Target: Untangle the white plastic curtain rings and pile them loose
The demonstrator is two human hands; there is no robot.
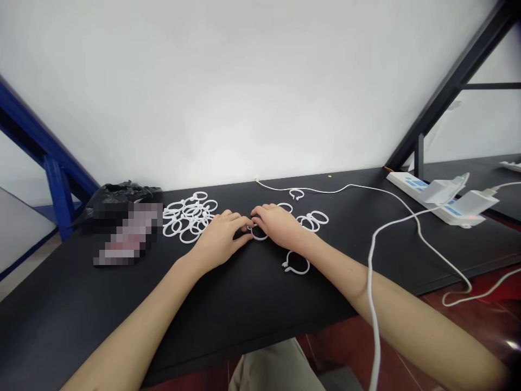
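Between my hands a white plastic curtain ring rests on or just above the black table. My left hand is closed, thumb and fingers pinching the ring's left side near its clasp. From the other side my right hand grips the same ring, its fingertips bent over the top and partly hiding it. Left of my left hand lies a pile of several similar rings. Just below my right wrist is an unclasped ring. More rings lie beyond my right forearm, and another open one sits farther back.
A black plastic bag and a blurred-out packet are at the left. A white power strip with plugged-in adapters stands at the right. White cable loops across the table and over my right forearm. A pale wall closes the back.
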